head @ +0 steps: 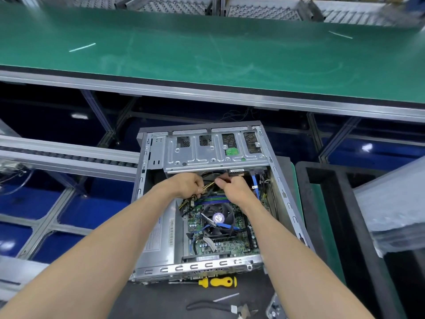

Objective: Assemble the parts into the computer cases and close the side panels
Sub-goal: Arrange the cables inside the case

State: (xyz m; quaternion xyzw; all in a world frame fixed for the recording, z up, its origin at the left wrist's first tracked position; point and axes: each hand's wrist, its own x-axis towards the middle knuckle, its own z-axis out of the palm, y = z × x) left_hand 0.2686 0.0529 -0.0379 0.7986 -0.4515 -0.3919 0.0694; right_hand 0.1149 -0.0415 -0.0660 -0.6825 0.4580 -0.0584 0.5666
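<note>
While both hands work inside it, the open grey sheet-metal computer case (207,199) lies on its side on the dark work mat (161,300), its long axis running away from the person, with the silver drive cage (213,153) at the far end and the perforated rear edge nearest. Inside the case, just in front of that cage, the left hand (186,185) has its fingers curled round a bundle of yellow and black power wires (208,186), and the right hand (232,186) pinches the same bundle just beside it; the wires run across between the two hands. Those wires look soft and springy, so they are best held close to the plug, which I cannot make out. The case itself likely handles heavy and stiff, with thin edges; lift it by the outer frame, not the fragile green motherboard (220,240) or the black cooler fan (217,218) in the middle of the case. Just outside the near edge of the case lies a yellow-handled screwdriver (218,282), and further toward the person black-handled pliers (216,307). Beyond the far end of the case runs a green conveyor belt (207,49).
</note>
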